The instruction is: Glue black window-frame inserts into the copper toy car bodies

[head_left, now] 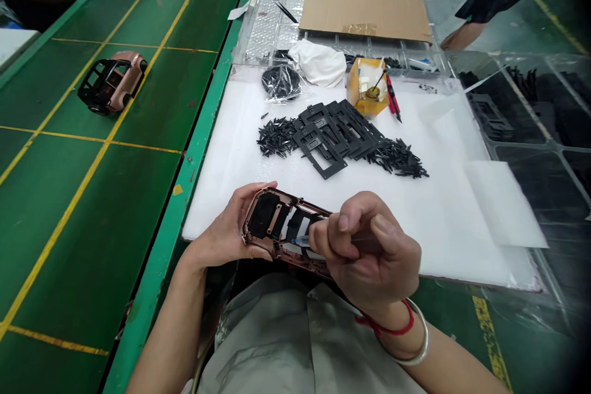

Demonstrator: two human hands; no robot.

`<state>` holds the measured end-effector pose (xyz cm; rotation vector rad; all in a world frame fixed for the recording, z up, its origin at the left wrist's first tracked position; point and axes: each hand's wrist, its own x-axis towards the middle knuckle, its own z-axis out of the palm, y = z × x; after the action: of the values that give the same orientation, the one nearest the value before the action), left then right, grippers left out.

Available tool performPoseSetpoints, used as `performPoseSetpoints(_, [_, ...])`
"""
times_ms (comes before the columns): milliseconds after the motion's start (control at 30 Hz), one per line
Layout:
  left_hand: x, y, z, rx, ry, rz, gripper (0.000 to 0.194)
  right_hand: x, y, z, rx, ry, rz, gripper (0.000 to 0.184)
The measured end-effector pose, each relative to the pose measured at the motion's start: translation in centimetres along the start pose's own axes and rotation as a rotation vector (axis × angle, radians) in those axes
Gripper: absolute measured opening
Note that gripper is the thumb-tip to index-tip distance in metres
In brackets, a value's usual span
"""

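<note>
In the head view, the left hand is clamped on one end of the shell, thumb along its near edge and fingers round its far edge, holding it at the near edge of the mat, with its hollow side up and black parts inside a copper-coloured rim. The right hand is closed on a slim tool, whose blue tip points into the middle of the shell; whether the tip touches it, I cannot tell. Near the middle of the mat lie overlapping black frames, with a heap of small black pins on their left and another heap on their right. Toward the far edge of the mat are a clear bag of black pieces, a white cloth, an orange box with a small round pot, and red-handled tweezers just beside the box. Beyond the mat, cardboard and black tweezers lie on a clear tray. On the green belt left of the mat stands a copper-and-black toy car
</note>
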<state>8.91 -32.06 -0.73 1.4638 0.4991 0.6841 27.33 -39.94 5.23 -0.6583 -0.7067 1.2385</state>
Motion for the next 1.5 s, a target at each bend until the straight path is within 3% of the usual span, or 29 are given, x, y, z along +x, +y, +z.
performPoseSetpoints(1200, [0.1,-0.1,0.0,-0.007,-0.011,0.038,0.096,0.5,0.2,0.9,-0.018,-0.026,0.03,0.025])
performPoseSetpoints(1300, [0.1,-0.1,0.0,0.016,0.0,0.034,0.096,0.8,-0.3,0.9,0.004,0.047,0.008,0.026])
performPoseSetpoints(1400, [0.1,-0.1,0.0,0.026,0.002,0.014,0.096,1.5,-2.1,0.5,0.063,0.245,-0.035,0.022])
performPoseSetpoints(1500, [0.0,0.1,-0.1,0.036,-0.001,-0.011,0.095,2.3,-5.4,-0.8,0.448,0.462,-0.065,0.012])
